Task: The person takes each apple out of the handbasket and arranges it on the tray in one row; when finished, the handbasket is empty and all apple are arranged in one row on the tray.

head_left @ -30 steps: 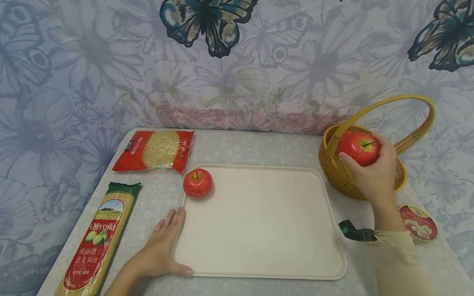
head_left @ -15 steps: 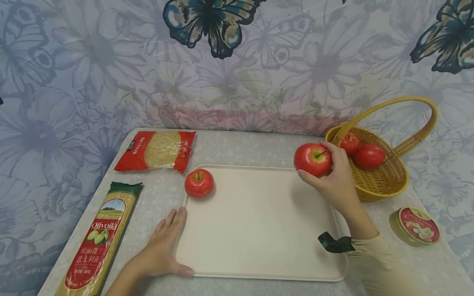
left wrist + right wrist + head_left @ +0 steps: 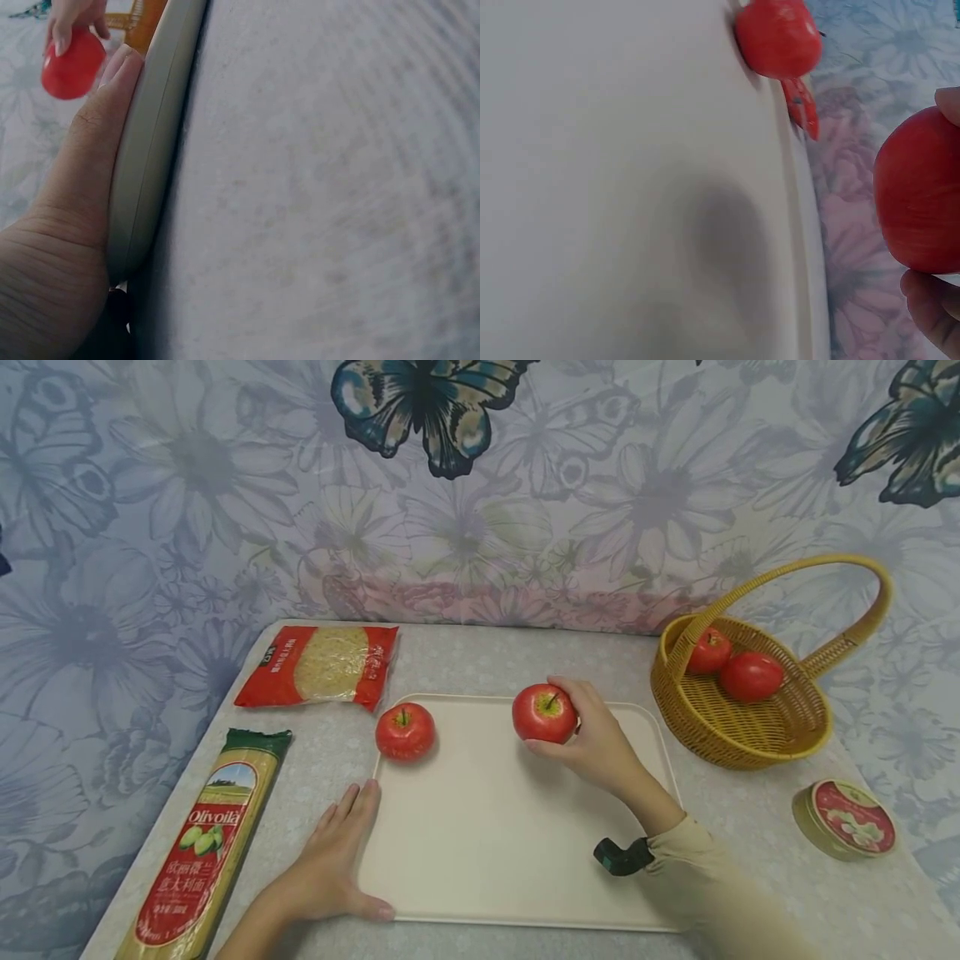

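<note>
In the head view my right hand [image 3: 600,745] grips a red apple [image 3: 544,713] between thumb and fingers, above the far middle of a cream tray [image 3: 517,843]. The right wrist view shows this held apple [image 3: 922,191] off the tray, with a shadow beneath it. Another red apple [image 3: 405,732] sits in the tray's far left corner. My left hand [image 3: 330,860] rests along the tray's left edge, fingers straight and thumb at the near left corner. Seen from the left wrist, that hand [image 3: 82,157] lies against the tray's side wall [image 3: 146,150].
A yellow wicker basket [image 3: 750,735] with a tall handle stands at the back right, holding red fruit [image 3: 752,677]. A round tin [image 3: 846,820] sits near the right edge. On the left lie a red pasta bag [image 3: 318,667] and a long spaghetti pack [image 3: 206,852].
My right hand has lifted the apple out of the basket and carried it left over the tray, uncovering the fruit left inside. My left hand has stayed at the tray's edge.
</note>
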Tool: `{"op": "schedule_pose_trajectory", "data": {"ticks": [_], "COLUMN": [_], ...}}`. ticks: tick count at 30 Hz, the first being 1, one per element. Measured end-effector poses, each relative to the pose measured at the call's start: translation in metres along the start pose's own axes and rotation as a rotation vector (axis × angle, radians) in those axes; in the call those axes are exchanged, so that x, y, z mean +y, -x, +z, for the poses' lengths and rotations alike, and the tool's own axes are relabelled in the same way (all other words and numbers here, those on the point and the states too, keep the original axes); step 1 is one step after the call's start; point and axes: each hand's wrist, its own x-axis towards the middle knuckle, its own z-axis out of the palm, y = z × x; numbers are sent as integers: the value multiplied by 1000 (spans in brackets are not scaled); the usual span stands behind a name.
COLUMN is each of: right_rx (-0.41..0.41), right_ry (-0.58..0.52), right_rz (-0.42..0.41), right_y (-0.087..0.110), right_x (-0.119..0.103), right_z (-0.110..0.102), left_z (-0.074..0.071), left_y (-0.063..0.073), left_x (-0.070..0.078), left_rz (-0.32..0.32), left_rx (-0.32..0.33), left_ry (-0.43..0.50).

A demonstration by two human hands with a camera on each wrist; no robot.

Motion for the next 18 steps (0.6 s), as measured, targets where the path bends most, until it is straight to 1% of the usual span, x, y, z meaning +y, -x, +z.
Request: {"op": "schedule_pose_trajectory", "data": {"ticks": [4, 9, 12, 14, 18], "right_rx": [-43, -84, -109, -123, -135], "right_ry": [8, 16, 17, 19, 41], "right_rz": [-11, -8, 9, 18, 27], "right_y": [-9, -19, -23, -24, -27], "right_x": [1, 4, 4, 4, 3], "right_z": [18, 38, 49, 56, 66], "left_z": [0, 1, 2, 2, 2], "left_y": [1, 3, 3, 3, 3], "left_x": [0, -1, -2, -2, -4], "left_rz": [16, 66, 74, 68, 80], "left_rx": [11, 49, 60, 58, 67], "left_ry": [6, 8, 11, 9, 6]}}
